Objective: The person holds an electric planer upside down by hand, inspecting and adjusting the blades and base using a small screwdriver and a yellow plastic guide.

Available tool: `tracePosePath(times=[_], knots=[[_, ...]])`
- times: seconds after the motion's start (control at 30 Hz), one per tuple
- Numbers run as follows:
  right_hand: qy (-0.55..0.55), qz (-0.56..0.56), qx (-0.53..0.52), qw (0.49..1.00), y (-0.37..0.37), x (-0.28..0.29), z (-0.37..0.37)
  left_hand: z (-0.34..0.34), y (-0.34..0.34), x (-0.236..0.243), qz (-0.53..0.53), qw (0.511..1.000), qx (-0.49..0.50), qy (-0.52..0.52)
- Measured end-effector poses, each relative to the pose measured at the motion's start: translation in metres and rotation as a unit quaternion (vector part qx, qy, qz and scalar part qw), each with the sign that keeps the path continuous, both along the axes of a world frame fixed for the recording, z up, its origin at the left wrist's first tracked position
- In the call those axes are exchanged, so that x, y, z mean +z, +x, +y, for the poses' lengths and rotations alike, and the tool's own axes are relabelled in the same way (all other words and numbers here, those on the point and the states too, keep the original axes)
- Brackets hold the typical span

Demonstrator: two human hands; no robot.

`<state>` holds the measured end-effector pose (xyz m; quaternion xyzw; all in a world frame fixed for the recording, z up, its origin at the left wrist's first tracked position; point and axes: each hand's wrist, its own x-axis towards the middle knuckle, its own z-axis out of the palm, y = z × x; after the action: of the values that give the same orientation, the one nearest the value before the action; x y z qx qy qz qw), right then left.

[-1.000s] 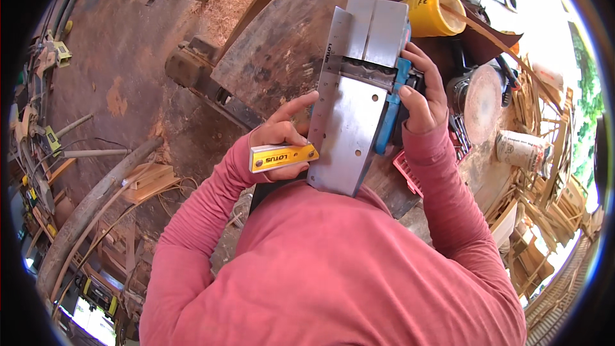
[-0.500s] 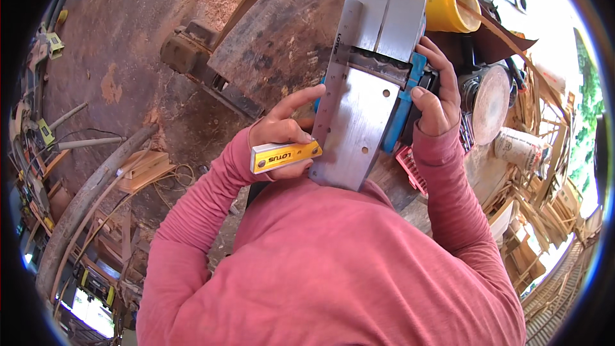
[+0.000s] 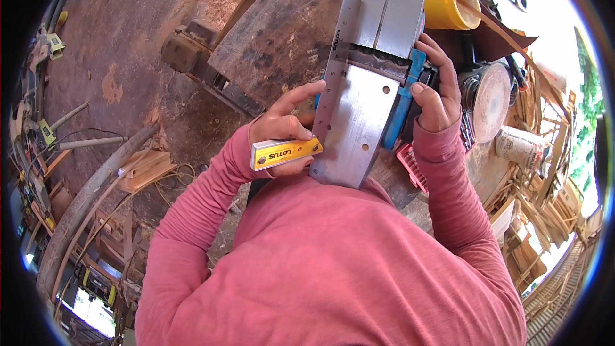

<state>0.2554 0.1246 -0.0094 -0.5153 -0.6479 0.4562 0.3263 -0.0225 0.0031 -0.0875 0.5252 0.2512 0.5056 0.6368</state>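
Note:
An electric hand planer (image 3: 366,112) lies sole up in front of my chest, its metal plates and blue body showing. My right hand (image 3: 437,101) grips it along the right side, thumb near the blue part and fingers running up the edge. A try square (image 3: 287,153) with a yellow handle is in my left hand (image 3: 282,127), between thumb and fingers. Its long steel blade runs along the left edge of the planer's sole, from near my shirt to the front plate. My left index finger reaches toward the blade. The cutter slot crosses the sole between the two plates.
Behind the planer is a stained wooden bench top (image 3: 275,32) with a metal vise (image 3: 189,48) at its left. A yellow tub (image 3: 445,8), a round disc (image 3: 492,99), a white bucket (image 3: 520,147) and a red rack (image 3: 412,165) stand right. Scrap wood lies far right.
The planer and the square's blade have shifted very slightly up and left, and the blade's markings show more clearly. Both hands keep their hold.

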Motion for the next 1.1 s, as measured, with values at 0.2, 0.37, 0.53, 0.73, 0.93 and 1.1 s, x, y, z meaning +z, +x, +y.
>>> tracePosePath(times=[0.2, 0.37, 0.53, 0.73, 0.93, 1.1], knots=[[-0.007, -0.003, -0.003, 1.0, -0.0013, 0.0019, 0.0008, 0.0004, -0.0037, 0.0026, 0.013, 0.999, -0.016, -0.029], [0.006, -0.005, 0.003, 1.0, -0.0011, 0.0004, 0.001, 0.0038, -0.0037, 0.0035, 0.043, 0.999, -0.007, 0.003], [0.011, -0.014, 0.003, 1.0, -0.0026, 0.0022, 0.0011, 0.0018, -0.0018, 0.0018, 0.038, 0.999, -0.002, 0.004], [0.006, -0.009, 0.005, 1.0, 0.0015, 0.0003, 0.0006, 0.0018, -0.0025, 0.0004, 0.056, 0.998, -0.011, 0.015], [0.001, 0.003, 0.004, 1.0, 0.0012, -0.0014, 0.0007, 0.003, -0.0012, 0.0041, 0.042, 0.999, -0.001, 0.014], [0.013, -0.012, 0.015, 1.0, 0.0008, -0.0016, 0.0019, 0.003, -0.0011, 0.0034, 0.05, 0.999, 0.006, 0.021]])
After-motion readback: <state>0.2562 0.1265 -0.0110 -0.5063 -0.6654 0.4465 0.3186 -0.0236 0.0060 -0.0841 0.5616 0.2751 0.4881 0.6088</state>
